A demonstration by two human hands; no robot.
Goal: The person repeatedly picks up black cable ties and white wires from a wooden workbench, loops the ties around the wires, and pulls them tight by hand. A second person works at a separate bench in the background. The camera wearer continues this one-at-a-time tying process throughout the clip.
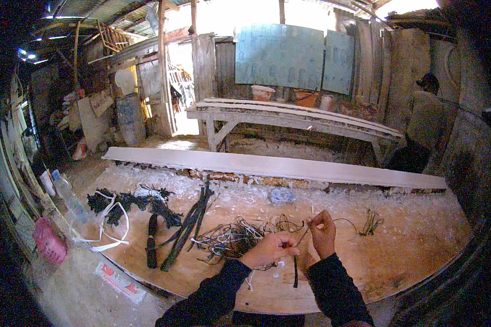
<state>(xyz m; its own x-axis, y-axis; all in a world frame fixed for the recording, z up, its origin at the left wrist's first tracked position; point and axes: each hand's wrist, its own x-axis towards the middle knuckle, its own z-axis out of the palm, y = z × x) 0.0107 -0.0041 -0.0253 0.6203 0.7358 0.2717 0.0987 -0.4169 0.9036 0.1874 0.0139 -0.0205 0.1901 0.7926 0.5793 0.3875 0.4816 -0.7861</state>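
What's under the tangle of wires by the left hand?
The wooden tabletop shows around the tangle of wires. The left hand blocks part of its right side from view, and whatever lies beneath the dense middle is covered, so I can't tell.

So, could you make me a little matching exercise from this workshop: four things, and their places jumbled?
Things
1. wire tangle
2. long white strip
3. blue panels
4. pink object

Places
A. high up at the back
B. beside the left hand
C. off the table, to the left
D. along the table's far edge

Pairs: 1-B, 2-D, 3-A, 4-C
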